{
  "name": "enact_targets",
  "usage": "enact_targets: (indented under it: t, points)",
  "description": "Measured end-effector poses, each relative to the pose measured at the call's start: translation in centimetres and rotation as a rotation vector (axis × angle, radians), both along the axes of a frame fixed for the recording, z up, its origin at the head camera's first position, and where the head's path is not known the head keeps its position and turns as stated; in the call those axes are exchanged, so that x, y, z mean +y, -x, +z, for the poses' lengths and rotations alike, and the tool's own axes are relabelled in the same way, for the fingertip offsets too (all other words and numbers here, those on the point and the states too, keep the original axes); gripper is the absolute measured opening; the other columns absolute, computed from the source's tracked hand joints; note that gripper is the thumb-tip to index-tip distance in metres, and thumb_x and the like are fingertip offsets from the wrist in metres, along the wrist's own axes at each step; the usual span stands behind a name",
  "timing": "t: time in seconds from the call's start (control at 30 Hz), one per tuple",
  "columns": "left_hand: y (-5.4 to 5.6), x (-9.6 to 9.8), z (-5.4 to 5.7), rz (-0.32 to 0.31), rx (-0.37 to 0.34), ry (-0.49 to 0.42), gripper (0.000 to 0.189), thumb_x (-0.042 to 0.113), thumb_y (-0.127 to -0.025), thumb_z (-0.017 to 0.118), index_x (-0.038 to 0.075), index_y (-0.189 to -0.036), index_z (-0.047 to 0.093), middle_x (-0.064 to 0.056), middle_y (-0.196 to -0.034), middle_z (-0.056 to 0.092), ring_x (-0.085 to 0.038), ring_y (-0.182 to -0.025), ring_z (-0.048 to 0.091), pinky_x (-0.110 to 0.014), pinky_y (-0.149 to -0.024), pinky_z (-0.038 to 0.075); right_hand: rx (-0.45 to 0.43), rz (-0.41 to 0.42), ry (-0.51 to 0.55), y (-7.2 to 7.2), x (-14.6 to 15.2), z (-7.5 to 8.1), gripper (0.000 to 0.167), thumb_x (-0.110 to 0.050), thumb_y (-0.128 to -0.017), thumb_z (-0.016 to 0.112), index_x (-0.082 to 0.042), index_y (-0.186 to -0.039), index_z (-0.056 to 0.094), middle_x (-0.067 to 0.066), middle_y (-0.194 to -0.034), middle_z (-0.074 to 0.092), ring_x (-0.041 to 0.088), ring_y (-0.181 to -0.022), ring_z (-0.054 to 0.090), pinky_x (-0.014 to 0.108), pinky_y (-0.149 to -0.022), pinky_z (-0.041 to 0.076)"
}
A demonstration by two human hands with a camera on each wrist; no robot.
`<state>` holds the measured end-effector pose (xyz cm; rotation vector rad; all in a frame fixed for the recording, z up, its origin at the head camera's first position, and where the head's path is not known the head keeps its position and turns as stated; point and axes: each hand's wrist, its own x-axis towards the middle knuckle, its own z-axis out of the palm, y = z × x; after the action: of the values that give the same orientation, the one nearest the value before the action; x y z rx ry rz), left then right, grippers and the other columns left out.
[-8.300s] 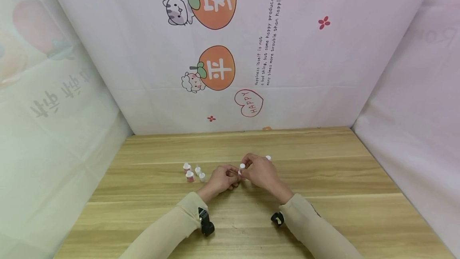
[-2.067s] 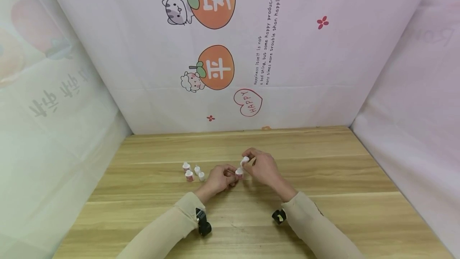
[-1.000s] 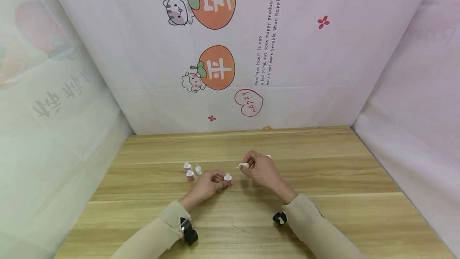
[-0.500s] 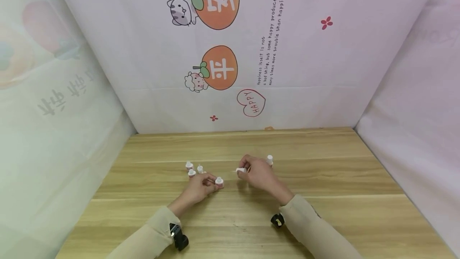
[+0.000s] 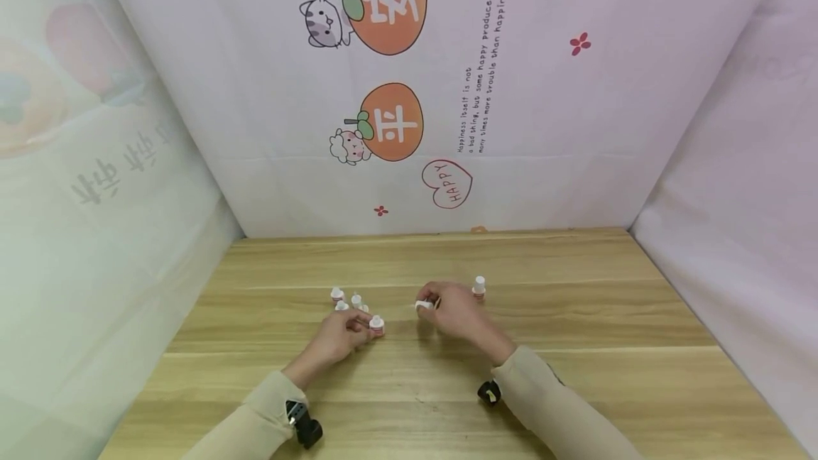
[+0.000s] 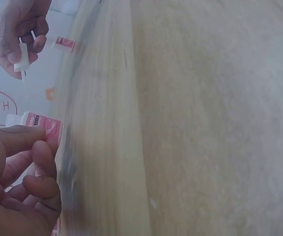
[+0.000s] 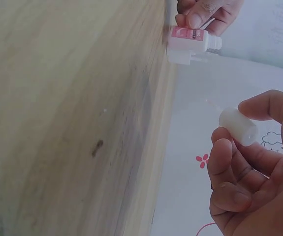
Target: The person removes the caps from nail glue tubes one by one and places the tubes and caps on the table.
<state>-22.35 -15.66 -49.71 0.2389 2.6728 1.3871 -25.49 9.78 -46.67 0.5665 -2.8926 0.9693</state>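
Between thumb and fingers, my left hand (image 5: 339, 336) pinches a small glue bottle (image 5: 376, 325), upright at the table surface. Its pink label (image 6: 51, 129) faces the left wrist camera, and its nozzle has no cap on it. My right hand (image 5: 456, 311) holds a white brush cap (image 7: 238, 127) by thumb and fingertips, tilted, with its thin brush (image 6: 25, 83) pointing toward the left hand. A gap separates cap and bottle. Just beyond my left hand stand two more uncapped glue bottles, one farther back (image 5: 337, 295) and one partly hidden (image 5: 341, 306) behind the hand.
Beside those bottles a loose white brush cap (image 5: 356, 300) stands on end, with another cap (image 5: 365, 309) partly covered by the left fingers. A capped glue bottle (image 5: 479, 288) stands behind the right hand. Printed white cloth (image 5: 524, 162) walls in the wooden table (image 5: 409, 403).
The right hand has drawn the brush cap off the bottle and moved slightly left and down. The left hand has carried the open bottle left, toward the group of bottles.
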Motion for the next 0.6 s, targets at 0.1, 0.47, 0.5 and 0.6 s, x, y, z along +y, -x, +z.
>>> enact_targets:
  t: [0.1,0.47,0.5,0.6]
  points:
    - [0.0,-0.4,0.1,0.011,0.007,0.008,0.017,0.009,-0.087,0.074,0.004,-0.103,0.072,-0.007,-0.084,0.072,-0.009,-0.071,0.059,-0.021,-0.056,0.048,0.016,0.006,-0.005,0.0,-0.3,-0.1,0.006,-0.027,-0.086,0.068,-0.026,-0.092,0.069,-0.013,-0.081,0.066,0.003,-0.069,0.055,0.023,-0.063,0.046]
    - [-0.3,-1.9,0.3,0.029,0.004,0.020,0.017,0.005,-0.086,0.073,0.003,-0.102,0.072,-0.008,-0.085,0.071,-0.009,-0.070,0.059,-0.022,-0.054,0.050,0.015,0.047,-0.018,-0.1,-1.5,-0.1,0.009,-0.028,-0.086,0.071,-0.023,-0.093,0.068,-0.011,-0.081,0.067,0.004,-0.070,0.056,0.023,-0.064,0.046]
    - [-0.3,-2.1,0.3,0.031,-0.001,0.019,0.017,0.005,-0.086,0.073,0.003,-0.103,0.072,-0.008,-0.085,0.071,-0.009,-0.070,0.058,-0.022,-0.054,0.050,0.013,0.052,-0.016,-0.1,-1.6,-0.1,0.010,-0.028,-0.086,0.071,-0.023,-0.093,0.068,-0.011,-0.081,0.067,0.004,-0.070,0.056,0.023,-0.064,0.046]
    - [-0.3,-2.4,0.4,0.038,-0.007,0.024,0.018,0.005,-0.086,0.073,0.004,-0.104,0.071,-0.007,-0.085,0.070,-0.010,-0.069,0.058,-0.022,-0.054,0.050,0.010,0.067,-0.017,-0.1,-2.0,-0.3,0.011,-0.027,-0.085,0.072,-0.023,-0.094,0.067,-0.010,-0.082,0.068,0.003,-0.071,0.057,0.023,-0.065,0.046]
